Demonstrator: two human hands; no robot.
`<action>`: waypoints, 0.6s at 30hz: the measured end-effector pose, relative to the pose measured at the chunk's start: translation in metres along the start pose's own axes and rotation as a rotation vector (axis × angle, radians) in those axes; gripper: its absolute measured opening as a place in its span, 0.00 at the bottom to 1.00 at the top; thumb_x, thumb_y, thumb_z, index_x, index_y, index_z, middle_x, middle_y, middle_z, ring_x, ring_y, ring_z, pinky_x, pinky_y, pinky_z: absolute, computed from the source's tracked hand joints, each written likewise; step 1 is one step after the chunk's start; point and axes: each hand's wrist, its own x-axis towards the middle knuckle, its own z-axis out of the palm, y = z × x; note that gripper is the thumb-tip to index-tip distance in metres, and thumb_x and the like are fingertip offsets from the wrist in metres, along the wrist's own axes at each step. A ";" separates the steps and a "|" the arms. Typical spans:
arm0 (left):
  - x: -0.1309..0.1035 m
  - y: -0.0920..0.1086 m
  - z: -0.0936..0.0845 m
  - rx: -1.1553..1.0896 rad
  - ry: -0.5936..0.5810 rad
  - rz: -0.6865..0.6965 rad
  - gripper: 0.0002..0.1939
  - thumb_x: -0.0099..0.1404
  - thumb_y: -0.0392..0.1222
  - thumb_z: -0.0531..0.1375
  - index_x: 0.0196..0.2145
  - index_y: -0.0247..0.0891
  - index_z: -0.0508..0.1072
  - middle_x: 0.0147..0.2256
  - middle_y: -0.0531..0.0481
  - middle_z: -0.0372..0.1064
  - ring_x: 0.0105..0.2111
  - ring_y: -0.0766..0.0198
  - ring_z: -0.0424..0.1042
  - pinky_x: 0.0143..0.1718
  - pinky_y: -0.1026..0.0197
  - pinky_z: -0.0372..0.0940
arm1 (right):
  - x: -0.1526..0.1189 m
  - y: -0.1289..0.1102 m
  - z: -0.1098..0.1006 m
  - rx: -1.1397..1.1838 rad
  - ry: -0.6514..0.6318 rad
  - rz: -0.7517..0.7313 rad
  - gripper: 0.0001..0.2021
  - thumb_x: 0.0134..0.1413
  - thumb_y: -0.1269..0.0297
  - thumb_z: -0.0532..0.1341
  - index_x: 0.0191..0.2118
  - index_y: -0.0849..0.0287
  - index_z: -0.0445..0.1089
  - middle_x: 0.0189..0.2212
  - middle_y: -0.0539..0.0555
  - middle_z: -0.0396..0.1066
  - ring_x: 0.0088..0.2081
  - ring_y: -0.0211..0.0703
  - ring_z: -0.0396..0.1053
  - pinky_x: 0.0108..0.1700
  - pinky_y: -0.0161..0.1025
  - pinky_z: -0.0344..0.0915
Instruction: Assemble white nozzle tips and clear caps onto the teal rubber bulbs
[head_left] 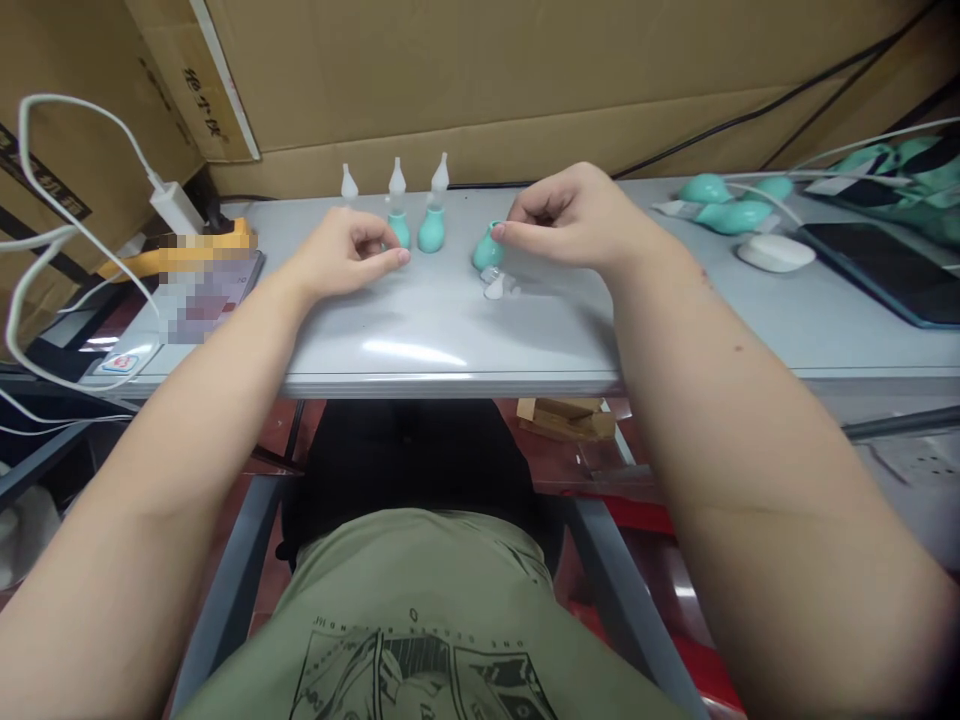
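Observation:
Three nasal aspirators stand upright in a row at the back of the desk, each with a clear-white tip; the right one (431, 230) and the middle one (398, 228) show teal bulbs. My left hand (352, 252) partly covers the middle one and hides the bulb of the left one (349, 183). Its fingers are curled, with the thumb apart from them, and nothing shows between. My right hand (574, 220) pinches the rim of a separate, tilted teal bulb (487, 254) between thumb and forefinger. Against that bulb lies a small clear and white nozzle piece (496, 286).
More teal bulbs (731, 214), a white rounded case (776, 252) and a dark tablet-like device (889, 265) lie at the right. To the left are a yellow object (225, 240), a white charger (178, 208) and looping cables. Cardboard (480, 80) backs the desk (360, 340).

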 end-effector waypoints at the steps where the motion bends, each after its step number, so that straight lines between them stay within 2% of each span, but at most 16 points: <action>1: 0.000 -0.001 -0.001 -0.004 0.008 0.003 0.17 0.72 0.59 0.78 0.36 0.43 0.88 0.25 0.52 0.69 0.26 0.62 0.61 0.31 0.53 0.56 | -0.001 0.000 -0.005 0.014 -0.031 0.041 0.19 0.73 0.73 0.74 0.28 0.53 0.76 0.23 0.47 0.64 0.30 0.46 0.55 0.35 0.49 0.50; 4: 0.000 -0.003 -0.002 -0.001 -0.003 0.009 0.13 0.70 0.54 0.79 0.37 0.43 0.89 0.23 0.54 0.68 0.26 0.63 0.60 0.31 0.53 0.55 | -0.004 -0.001 -0.020 0.062 -0.131 0.172 0.21 0.70 0.90 0.63 0.35 0.57 0.83 0.25 0.48 0.73 0.31 0.45 0.66 0.39 0.47 0.59; 7: -0.001 -0.002 -0.002 0.010 -0.009 0.007 0.10 0.68 0.50 0.78 0.37 0.42 0.89 0.23 0.56 0.67 0.25 0.64 0.60 0.31 0.54 0.55 | -0.005 -0.002 -0.026 0.031 -0.232 0.290 0.23 0.72 0.96 0.62 0.39 0.59 0.83 0.28 0.47 0.78 0.33 0.43 0.71 0.43 0.45 0.64; 11: -0.001 0.001 -0.002 0.014 -0.007 -0.005 0.09 0.67 0.48 0.77 0.37 0.40 0.89 0.22 0.56 0.67 0.25 0.65 0.59 0.30 0.55 0.53 | -0.004 -0.006 -0.022 -0.045 -0.332 0.394 0.24 0.73 0.98 0.65 0.38 0.58 0.78 0.30 0.46 0.79 0.33 0.40 0.72 0.42 0.44 0.63; 18: -0.001 0.001 -0.002 0.025 -0.015 -0.015 0.07 0.69 0.46 0.76 0.37 0.40 0.89 0.23 0.56 0.66 0.25 0.65 0.59 0.30 0.55 0.53 | -0.003 -0.008 -0.011 -0.195 -0.373 0.339 0.22 0.74 0.91 0.77 0.37 0.56 0.75 0.30 0.43 0.75 0.33 0.40 0.67 0.41 0.46 0.61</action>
